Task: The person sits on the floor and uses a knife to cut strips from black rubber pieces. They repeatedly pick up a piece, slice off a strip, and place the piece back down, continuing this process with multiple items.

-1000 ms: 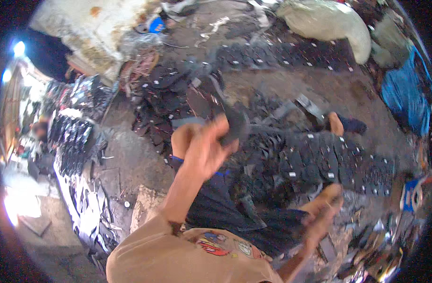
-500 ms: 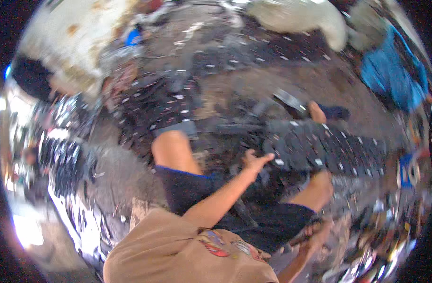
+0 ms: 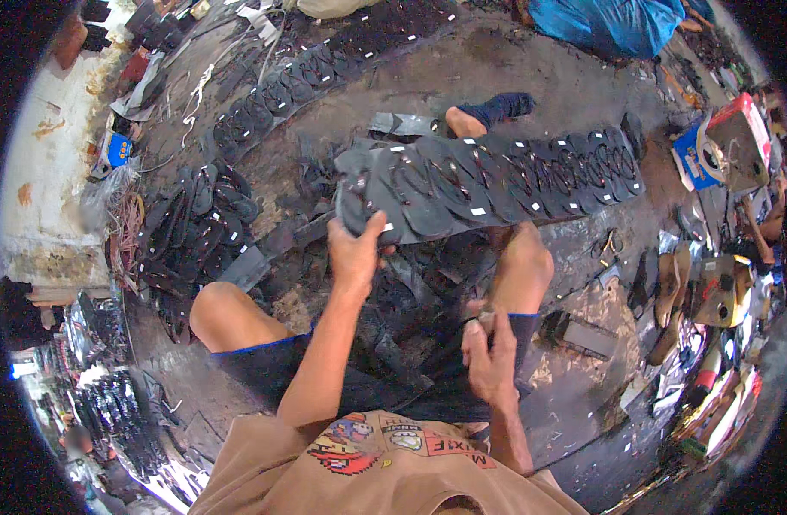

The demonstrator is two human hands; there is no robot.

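Observation:
A long overlapping row of black sandals [image 3: 462,184] with small white tags stretches from in front of me to the right, over my right shin. My left hand [image 3: 355,253] is closed on the near-left end of this row, thumb on top of a sandal's edge and fingers curled below. My right hand [image 3: 491,356] is beside my right knee, fingers bent and drawn together. Something small seems to be at its fingertips, but I cannot make it out. Dark scraps [image 3: 402,283] lie on the floor between my legs.
Another sandal row [image 3: 312,73] lies farther off, and a heap of black sandals [image 3: 200,210] sits to the left. A blue bag [image 3: 612,21] is at the far right. On the right are scissors [image 3: 612,242], a cardboard box [image 3: 721,292], shoe forms [image 3: 673,279] and a dark block [image 3: 586,337].
My view has turned, so the scene sits differently and is sharper. The left hand stays at the row's left end. My right hand has come up from low beside my leg to near the right knee.

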